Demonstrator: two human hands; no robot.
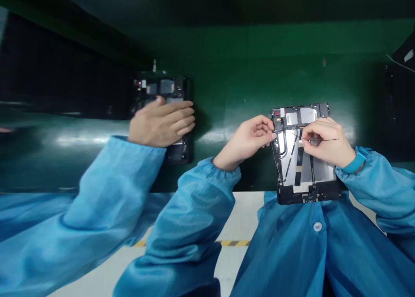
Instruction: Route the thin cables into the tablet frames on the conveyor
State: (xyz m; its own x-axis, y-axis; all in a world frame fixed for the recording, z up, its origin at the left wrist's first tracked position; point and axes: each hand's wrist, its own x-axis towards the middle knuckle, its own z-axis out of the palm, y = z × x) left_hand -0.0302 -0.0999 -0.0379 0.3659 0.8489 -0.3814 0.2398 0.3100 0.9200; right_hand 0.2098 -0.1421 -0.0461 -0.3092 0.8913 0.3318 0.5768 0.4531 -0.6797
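A blue smock (292, 253) with 1 white button (317, 226) lies nearest. At 1 o'clock, the left hand (249, 137) grips an opened tablet frame (306, 176) by its edge; the right hand (326, 141) pinches a thin black wire (333, 139). At 10 o'clock, a co-worker's hand (162, 123) covers a second frame (165, 86).

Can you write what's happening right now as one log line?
left hand: holds rectangular black-and-silver device frame | right hand: pinches thin black wire | beside: co-worker's hand on dark frame

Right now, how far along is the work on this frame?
Done, seemingly: black cables already lie along the left side and middle of the frame. In hand: your right hand pinches a thin wire while your left hand grips the frame's edge. Left: that wire's end sticks out past that hand, not yet laid down.
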